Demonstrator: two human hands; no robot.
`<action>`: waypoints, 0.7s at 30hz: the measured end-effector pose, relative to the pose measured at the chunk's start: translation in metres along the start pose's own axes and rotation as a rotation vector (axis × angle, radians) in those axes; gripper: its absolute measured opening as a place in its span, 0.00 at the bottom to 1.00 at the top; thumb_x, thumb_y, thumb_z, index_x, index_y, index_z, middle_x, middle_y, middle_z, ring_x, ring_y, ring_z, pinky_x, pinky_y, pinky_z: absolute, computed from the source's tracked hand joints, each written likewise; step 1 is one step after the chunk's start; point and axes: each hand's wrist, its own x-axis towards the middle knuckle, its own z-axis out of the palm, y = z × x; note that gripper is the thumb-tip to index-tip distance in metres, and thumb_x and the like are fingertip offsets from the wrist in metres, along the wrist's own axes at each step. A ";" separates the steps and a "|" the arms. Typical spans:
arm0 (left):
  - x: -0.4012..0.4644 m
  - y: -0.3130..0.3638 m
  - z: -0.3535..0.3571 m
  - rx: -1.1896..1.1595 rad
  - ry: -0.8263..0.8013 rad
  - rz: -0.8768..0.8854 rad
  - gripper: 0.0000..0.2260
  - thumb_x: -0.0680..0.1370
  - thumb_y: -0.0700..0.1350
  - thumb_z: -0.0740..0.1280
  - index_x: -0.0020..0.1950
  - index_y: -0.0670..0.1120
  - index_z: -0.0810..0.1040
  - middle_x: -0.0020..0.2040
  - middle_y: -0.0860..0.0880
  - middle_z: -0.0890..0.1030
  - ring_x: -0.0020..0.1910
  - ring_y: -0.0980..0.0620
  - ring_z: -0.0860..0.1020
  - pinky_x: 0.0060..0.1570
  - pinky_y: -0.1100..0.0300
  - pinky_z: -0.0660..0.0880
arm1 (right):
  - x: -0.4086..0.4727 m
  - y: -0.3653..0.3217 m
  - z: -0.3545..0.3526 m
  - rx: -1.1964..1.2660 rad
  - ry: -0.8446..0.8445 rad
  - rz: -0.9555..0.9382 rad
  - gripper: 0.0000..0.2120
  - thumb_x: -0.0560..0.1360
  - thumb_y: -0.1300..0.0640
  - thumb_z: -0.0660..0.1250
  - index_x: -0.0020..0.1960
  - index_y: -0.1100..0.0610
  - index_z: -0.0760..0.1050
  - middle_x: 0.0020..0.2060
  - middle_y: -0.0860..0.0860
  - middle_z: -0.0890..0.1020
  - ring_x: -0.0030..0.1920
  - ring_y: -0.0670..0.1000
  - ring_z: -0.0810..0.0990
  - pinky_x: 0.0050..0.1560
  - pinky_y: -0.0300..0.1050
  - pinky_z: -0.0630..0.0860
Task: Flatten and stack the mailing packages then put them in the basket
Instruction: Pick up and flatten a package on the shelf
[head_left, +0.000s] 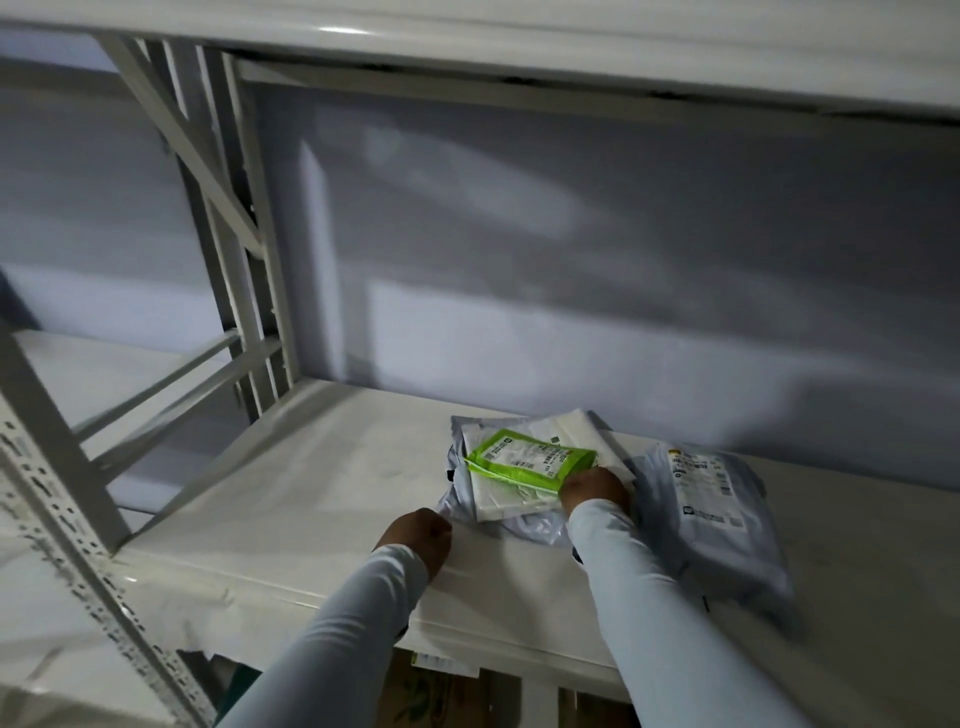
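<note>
A stack of mailing packages lies on the white shelf (311, 493): a grey bag (460, 488) at the bottom, a white package (506, 501) on it, and a green package (524, 462) with a label on top. My right hand (595, 491) rests on the stack's near right corner, fingers curled at the green package's edge. My left hand (418, 532) is a closed fist on the shelf, touching the grey bag's near left corner. A separate grey package (722, 514) with a printed label lies to the right of the stack. No basket is in view.
The metal shelf unit has an upright post (249, 249) at the back left and a perforated post (67, 499) at the near left. Another shelf board (571, 57) hangs overhead. A grey wall (571, 260) closes the back. Cardboard shows below the shelf edge (431, 691).
</note>
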 end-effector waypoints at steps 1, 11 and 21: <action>-0.002 -0.001 0.000 0.003 0.001 -0.001 0.13 0.79 0.48 0.61 0.62 0.49 0.77 0.62 0.45 0.78 0.61 0.46 0.75 0.58 0.61 0.70 | -0.007 0.004 0.004 0.028 -0.008 -0.003 0.15 0.78 0.57 0.59 0.61 0.60 0.77 0.61 0.57 0.79 0.62 0.57 0.77 0.54 0.41 0.72; -0.027 -0.002 0.021 -0.017 0.124 -0.133 0.18 0.77 0.50 0.61 0.66 0.50 0.67 0.63 0.44 0.72 0.63 0.42 0.72 0.60 0.50 0.71 | -0.081 0.051 0.035 0.039 -0.150 -0.095 0.11 0.67 0.51 0.64 0.30 0.52 0.64 0.43 0.53 0.80 0.48 0.58 0.79 0.53 0.42 0.75; -0.061 -0.001 0.073 0.370 -0.014 0.151 0.25 0.79 0.58 0.49 0.76 0.62 0.46 0.78 0.56 0.43 0.77 0.47 0.38 0.72 0.38 0.40 | -0.122 0.096 0.041 -0.242 -0.022 -0.210 0.11 0.68 0.44 0.59 0.34 0.50 0.63 0.39 0.49 0.79 0.49 0.56 0.79 0.52 0.48 0.70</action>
